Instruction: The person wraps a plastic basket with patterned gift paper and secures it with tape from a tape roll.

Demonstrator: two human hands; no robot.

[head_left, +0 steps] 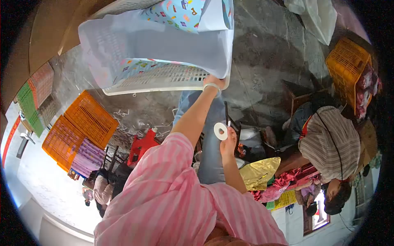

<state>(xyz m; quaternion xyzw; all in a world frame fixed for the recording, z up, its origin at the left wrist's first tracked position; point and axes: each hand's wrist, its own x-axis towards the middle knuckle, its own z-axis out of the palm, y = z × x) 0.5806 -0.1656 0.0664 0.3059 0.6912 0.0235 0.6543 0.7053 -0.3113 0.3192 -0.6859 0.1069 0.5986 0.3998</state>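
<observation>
My left hand (214, 82), with a pale bangle at the wrist, is closed on the near corner of a white plastic basket (164, 84). A large pale sheet (176, 45) sits in the basket. Its light blue printed side (180, 14) shows small colourful pictures where it folds over. My right hand (228, 143) is lower, close to my jeans (213, 160), pinching a roll of white tape (220, 131). A short white end sticks up by the fingertips. The left fingertips are partly hidden behind the basket corner.
Orange crates (90, 119) and a red stool (141, 145) stand to the left. On the right, a person in a striped shirt (330, 143) sits near red cloth (287, 180) and a gold bag (260, 174). Another orange crate (349, 61) stands farther up. Scraps litter the concrete floor (262, 53).
</observation>
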